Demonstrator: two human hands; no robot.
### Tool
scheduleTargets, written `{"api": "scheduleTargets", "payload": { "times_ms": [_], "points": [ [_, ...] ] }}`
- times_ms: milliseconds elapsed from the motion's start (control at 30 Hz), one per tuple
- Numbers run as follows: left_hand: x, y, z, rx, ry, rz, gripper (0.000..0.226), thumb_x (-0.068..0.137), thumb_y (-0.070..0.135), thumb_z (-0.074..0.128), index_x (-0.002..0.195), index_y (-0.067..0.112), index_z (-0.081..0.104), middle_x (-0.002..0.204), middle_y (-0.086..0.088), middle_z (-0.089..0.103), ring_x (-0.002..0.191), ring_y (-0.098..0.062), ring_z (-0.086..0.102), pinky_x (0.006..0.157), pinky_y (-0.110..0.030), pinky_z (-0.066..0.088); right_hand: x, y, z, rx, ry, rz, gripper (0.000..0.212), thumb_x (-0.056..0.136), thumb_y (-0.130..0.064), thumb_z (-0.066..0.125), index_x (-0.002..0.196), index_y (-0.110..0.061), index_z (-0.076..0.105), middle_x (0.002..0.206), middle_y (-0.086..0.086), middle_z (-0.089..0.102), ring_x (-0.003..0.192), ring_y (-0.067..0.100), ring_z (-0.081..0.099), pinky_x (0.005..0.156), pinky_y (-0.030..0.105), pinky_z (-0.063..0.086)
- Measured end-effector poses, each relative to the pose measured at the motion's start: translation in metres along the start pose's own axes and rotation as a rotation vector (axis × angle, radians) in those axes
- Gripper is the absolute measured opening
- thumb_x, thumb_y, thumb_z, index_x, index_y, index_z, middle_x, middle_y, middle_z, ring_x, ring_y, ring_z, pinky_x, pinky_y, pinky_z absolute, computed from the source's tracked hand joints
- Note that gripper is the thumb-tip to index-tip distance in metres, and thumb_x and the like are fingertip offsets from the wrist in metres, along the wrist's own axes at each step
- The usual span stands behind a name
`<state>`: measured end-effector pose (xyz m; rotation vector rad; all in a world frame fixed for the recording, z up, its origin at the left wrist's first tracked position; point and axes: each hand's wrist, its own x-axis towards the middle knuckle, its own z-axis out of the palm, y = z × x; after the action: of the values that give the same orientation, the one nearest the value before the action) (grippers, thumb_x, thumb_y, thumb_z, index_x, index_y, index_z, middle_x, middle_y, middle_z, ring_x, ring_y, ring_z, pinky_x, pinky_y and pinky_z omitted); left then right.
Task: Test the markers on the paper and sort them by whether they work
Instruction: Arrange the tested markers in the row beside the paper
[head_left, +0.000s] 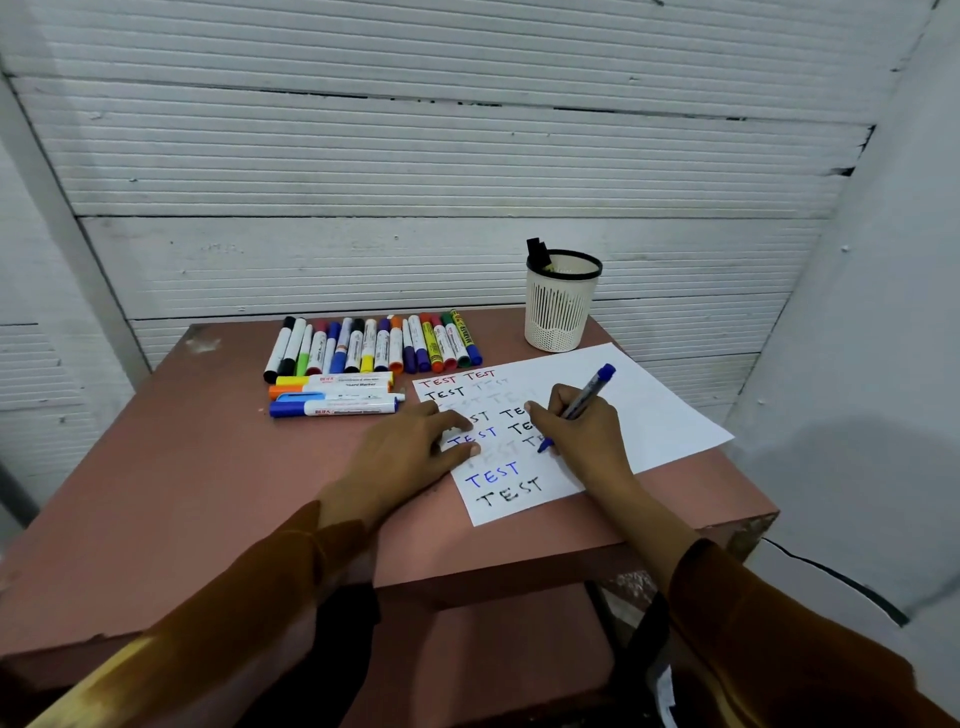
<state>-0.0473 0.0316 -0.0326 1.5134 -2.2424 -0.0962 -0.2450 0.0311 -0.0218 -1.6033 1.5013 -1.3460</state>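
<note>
The right hand grips a blue marker, its cap posted on the raised end, tip down on the white paper covered in "TEST" words, some faded. The left hand presses flat on the paper's left edge. Roughly seventeen markers stand in a row, four more lie crosswise, and one cup holds others.

One sheet of paper, one slotted cup, one blue marker in use, and roughly twenty more markers lying packed too tightly for certainty.
</note>
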Motion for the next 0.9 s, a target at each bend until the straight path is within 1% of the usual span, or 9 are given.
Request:
{"api": "scheduleTargets", "payload": {
  "times_ms": [133, 200, 300, 400, 467, 633, 733, 800, 900],
  "points": [
    [-0.0008, 0.0, 0.0003, -0.011, 0.005, 0.002, 0.039, 0.088, 0.054, 0.049, 0.119, 0.033, 0.058, 0.086, 0.01, 0.044, 0.079, -0.006, 0.044, 0.065, -0.023, 0.037, -0.0012, -0.0019, -0.0001, -0.026, -0.021, -0.009, 0.043, 0.085, -0.014, 0.065, 0.054, -0.013, 0.036, 0.056, 0.014, 0.047, 0.055, 0.021, 0.047, 0.058, 0.026, 0.04],
    [-0.0002, 0.0001, 0.0002, -0.011, 0.003, 0.002, 0.039, 0.088, 0.054, 0.049, 0.119, 0.032, 0.058, 0.086, 0.01, 0.044, 0.08, -0.006, 0.044, 0.064, -0.023, 0.035, -0.0019, -0.0028, 0.0003, -0.042, -0.034, -0.01, 0.043, 0.085, -0.014, 0.065, 0.054, -0.013, 0.035, 0.054, 0.011, 0.046, 0.053, 0.019, 0.047, 0.057, 0.026, 0.04],
    [-0.0003, -0.0002, 0.0, -0.022, 0.009, 0.006, 0.038, 0.088, 0.053, 0.05, 0.117, 0.032, 0.059, 0.086, 0.01, 0.046, 0.079, -0.007, 0.045, 0.066, -0.024, 0.04, -0.0026, -0.0037, 0.0012, -0.092, -0.062, -0.013, 0.044, 0.085, -0.015, 0.064, 0.054, -0.014, 0.033, 0.049, 0.005, 0.041, 0.044, 0.009, 0.041, 0.051, 0.018, 0.034],
    [-0.0007, -0.0012, -0.0001, -0.023, 0.012, 0.014, 0.037, 0.088, 0.052, 0.05, 0.117, 0.032, 0.059, 0.087, 0.01, 0.049, 0.079, -0.006, 0.045, 0.068, -0.024, 0.043, -0.003, -0.0041, 0.003, -0.132, -0.065, -0.023, 0.044, 0.086, -0.015, 0.064, 0.055, -0.014, 0.032, 0.05, 0.004, 0.036, 0.044, 0.01, 0.035, 0.05, 0.019, 0.03],
    [-0.0001, -0.0015, -0.0001, -0.024, 0.008, 0.017, 0.037, 0.088, 0.052, 0.049, 0.118, 0.032, 0.059, 0.087, 0.01, 0.048, 0.079, -0.006, 0.045, 0.067, -0.024, 0.042, -0.0032, -0.0039, 0.0034, -0.137, -0.045, -0.036, 0.044, 0.086, -0.013, 0.063, 0.055, -0.014, 0.031, 0.05, 0.003, 0.034, 0.042, 0.008, 0.04, 0.048, 0.016, 0.029],
    [0.0004, -0.0024, -0.0001, -0.015, 0.0, 0.027, 0.038, 0.088, 0.052, 0.048, 0.118, 0.031, 0.059, 0.083, 0.011, 0.047, 0.077, -0.006, 0.044, 0.065, -0.023, 0.041, -0.0017, -0.0005, 0.0019, -0.137, 0.047, -0.031, 0.042, 0.086, -0.009, 0.06, 0.056, -0.013, 0.03, 0.051, 0.005, 0.034, 0.047, 0.014, 0.036, 0.047, 0.014, 0.031],
    [0.0003, -0.0026, -0.0005, -0.014, -0.005, 0.025, 0.037, 0.089, 0.052, 0.049, 0.118, 0.031, 0.059, 0.083, 0.011, 0.046, 0.077, -0.006, 0.043, 0.064, -0.023, 0.04, -0.0016, -0.0003, 0.001, -0.115, 0.064, -0.012, 0.042, 0.087, -0.01, 0.06, 0.056, -0.012, 0.032, 0.051, 0.004, 0.036, 0.045, 0.01, 0.04, 0.046, 0.012, 0.032],
    [0.0, -0.0028, -0.0004, -0.012, -0.005, 0.025, 0.037, 0.088, 0.052, 0.049, 0.117, 0.031, 0.059, 0.082, 0.011, 0.047, 0.076, -0.006, 0.044, 0.064, -0.023, 0.04, -0.0015, -0.0016, 0.0016, -0.084, 0.041, 0.005, 0.042, 0.087, -0.014, 0.061, 0.056, -0.012, 0.033, 0.053, 0.005, 0.04, 0.049, 0.009, 0.046, 0.05, 0.015, 0.034],
    [0.0003, -0.0024, -0.0007, -0.01, -0.016, 0.02, 0.038, 0.088, 0.053, 0.049, 0.117, 0.031, 0.059, 0.085, 0.01, 0.049, 0.077, -0.006, 0.045, 0.065, -0.024, 0.042, -0.0021, -0.0045, 0.003, -0.125, -0.03, 0.024, 0.042, 0.088, -0.018, 0.062, 0.056, -0.013, 0.034, 0.052, 0.003, 0.041, 0.049, 0.01, 0.043, 0.053, 0.019, 0.034]
  ]
}}
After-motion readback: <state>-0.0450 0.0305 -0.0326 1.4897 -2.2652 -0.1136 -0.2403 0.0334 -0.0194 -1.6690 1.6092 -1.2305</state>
